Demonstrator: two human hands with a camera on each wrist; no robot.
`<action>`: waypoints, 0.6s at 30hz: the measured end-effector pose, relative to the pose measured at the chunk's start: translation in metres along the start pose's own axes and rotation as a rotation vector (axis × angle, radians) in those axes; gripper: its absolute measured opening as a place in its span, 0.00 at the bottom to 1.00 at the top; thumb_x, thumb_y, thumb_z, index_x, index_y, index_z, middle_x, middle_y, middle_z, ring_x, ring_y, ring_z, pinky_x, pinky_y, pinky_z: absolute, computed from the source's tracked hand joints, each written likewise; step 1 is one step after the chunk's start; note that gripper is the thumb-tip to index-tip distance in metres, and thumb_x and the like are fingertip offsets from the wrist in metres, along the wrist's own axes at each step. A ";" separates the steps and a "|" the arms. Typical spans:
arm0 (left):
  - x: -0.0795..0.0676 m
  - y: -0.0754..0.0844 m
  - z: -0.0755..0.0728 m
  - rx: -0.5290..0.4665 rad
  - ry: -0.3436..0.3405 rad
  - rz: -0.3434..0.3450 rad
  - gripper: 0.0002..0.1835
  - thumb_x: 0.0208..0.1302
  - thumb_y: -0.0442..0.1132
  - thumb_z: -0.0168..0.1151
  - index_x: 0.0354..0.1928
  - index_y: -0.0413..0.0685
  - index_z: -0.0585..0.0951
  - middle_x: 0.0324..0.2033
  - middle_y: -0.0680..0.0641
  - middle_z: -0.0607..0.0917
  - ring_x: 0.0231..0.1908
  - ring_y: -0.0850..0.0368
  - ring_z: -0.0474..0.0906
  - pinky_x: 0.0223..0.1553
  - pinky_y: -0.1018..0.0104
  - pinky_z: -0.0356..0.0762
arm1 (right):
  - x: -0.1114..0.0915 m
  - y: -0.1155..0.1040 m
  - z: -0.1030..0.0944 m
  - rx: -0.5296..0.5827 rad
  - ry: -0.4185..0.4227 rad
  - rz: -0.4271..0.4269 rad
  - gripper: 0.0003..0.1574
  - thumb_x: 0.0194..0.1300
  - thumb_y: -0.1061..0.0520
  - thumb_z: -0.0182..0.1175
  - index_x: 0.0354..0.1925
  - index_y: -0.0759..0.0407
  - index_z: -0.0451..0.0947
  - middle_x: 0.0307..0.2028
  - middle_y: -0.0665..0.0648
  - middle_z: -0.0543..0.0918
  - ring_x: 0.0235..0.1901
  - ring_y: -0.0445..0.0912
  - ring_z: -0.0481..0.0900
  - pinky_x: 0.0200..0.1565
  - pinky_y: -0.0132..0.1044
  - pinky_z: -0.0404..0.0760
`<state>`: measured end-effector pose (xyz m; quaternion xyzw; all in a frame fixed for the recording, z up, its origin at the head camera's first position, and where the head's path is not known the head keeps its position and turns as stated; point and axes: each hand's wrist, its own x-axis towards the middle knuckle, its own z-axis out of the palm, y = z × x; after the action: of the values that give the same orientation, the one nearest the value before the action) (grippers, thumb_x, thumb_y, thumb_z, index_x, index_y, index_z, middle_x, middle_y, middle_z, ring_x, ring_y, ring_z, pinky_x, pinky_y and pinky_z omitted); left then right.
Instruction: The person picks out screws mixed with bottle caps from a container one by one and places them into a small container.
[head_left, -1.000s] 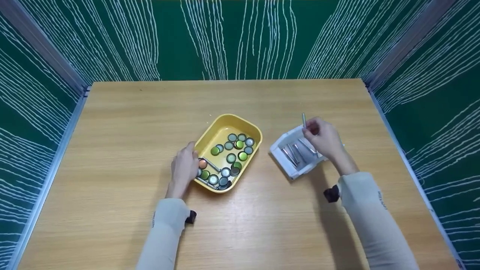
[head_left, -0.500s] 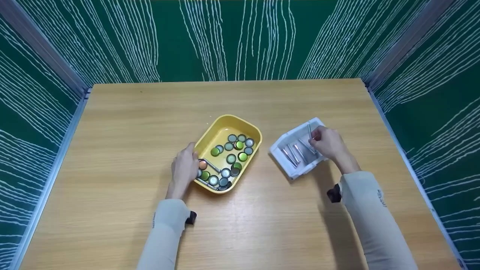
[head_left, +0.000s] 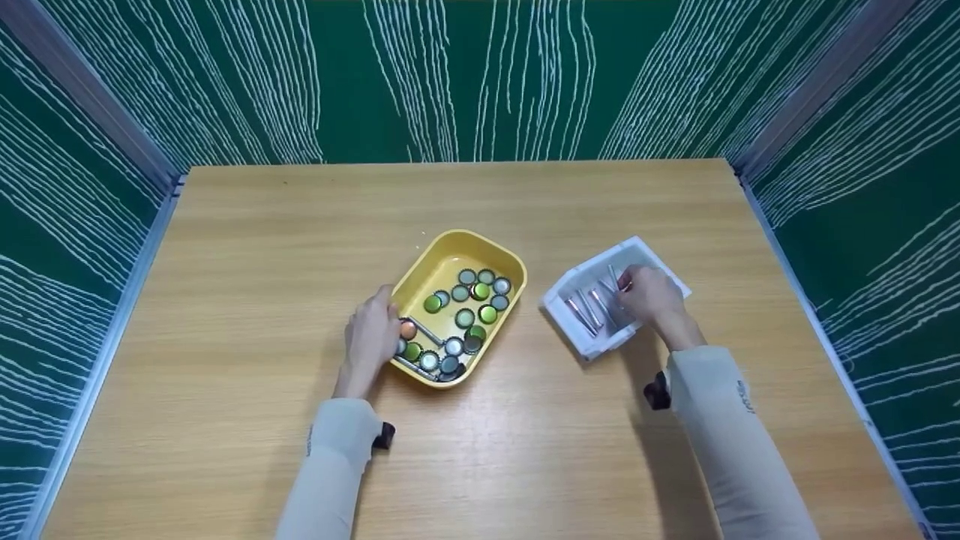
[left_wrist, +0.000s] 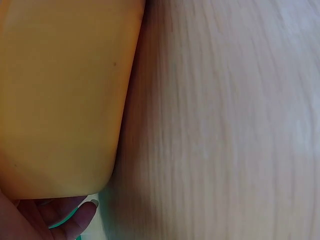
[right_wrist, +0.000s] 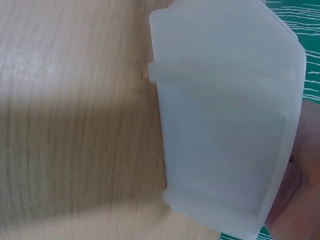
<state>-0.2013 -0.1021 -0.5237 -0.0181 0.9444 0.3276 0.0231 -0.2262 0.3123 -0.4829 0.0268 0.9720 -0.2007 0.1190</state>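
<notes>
A yellow plastic tub (head_left: 459, 240) stands mid-table, holding green, grey and orange bottle caps (head_left: 464, 319) and a few silver bolts (head_left: 424, 331). My left hand (head_left: 369, 334) grips its left side at the rim. In the left wrist view, the fingers (left_wrist: 82, 217) show just past the tub's end wall. To the right is a white bin (head_left: 564, 319) with several long silver bolts (head_left: 582, 313) inside. Over its right half, my right hand (head_left: 654, 300) pinches another bolt (head_left: 613, 276), its far end sticking up past the fingertips. The bin's outer wall (right_wrist: 220, 145) hides most of that hand in the right wrist view.
The wooden table (head_left: 300, 240) extends around both containers. Green walls with white streaks (head_left: 517, 82) rise behind its back edge and along both sides. A few tiny pale crumbs lie behind the tub.
My right hand has come down with the bolt, from above the bin's far rim to inside the bin. My left hand and the tub have stayed put.
</notes>
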 end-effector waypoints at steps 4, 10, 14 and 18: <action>0.000 0.000 0.000 -0.005 -0.018 -0.004 0.22 0.75 0.40 0.48 0.68 0.46 0.69 0.49 0.39 0.84 0.48 0.40 0.82 0.50 0.45 0.80 | 0.002 -0.004 0.004 -0.034 -0.036 0.018 0.11 0.62 0.62 0.56 0.40 0.69 0.78 0.36 0.65 0.82 0.34 0.53 0.78 0.32 0.38 0.75; -0.001 0.000 0.001 0.005 0.011 0.009 0.20 0.74 0.39 0.49 0.65 0.46 0.72 0.49 0.38 0.85 0.48 0.37 0.82 0.48 0.43 0.80 | 0.005 -0.008 0.007 -0.119 -0.091 0.020 0.09 0.63 0.60 0.56 0.34 0.66 0.80 0.28 0.60 0.81 0.30 0.51 0.76 0.32 0.38 0.73; -0.001 -0.001 0.001 0.004 0.043 0.028 0.19 0.73 0.38 0.51 0.63 0.46 0.74 0.48 0.36 0.85 0.48 0.35 0.82 0.46 0.42 0.80 | 0.008 -0.008 0.008 -0.202 -0.080 -0.019 0.11 0.59 0.60 0.56 0.31 0.66 0.82 0.27 0.60 0.83 0.30 0.52 0.75 0.34 0.44 0.75; 0.000 -0.001 0.001 0.011 0.043 0.033 0.20 0.72 0.38 0.50 0.64 0.45 0.73 0.50 0.35 0.85 0.50 0.34 0.81 0.49 0.41 0.79 | 0.009 -0.010 0.008 -0.200 -0.133 -0.014 0.13 0.58 0.63 0.54 0.37 0.69 0.82 0.33 0.63 0.84 0.33 0.53 0.77 0.38 0.46 0.78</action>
<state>-0.2010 -0.1027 -0.5251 -0.0094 0.9465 0.3225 -0.0024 -0.2340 0.3002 -0.4882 -0.0052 0.9773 -0.1049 0.1838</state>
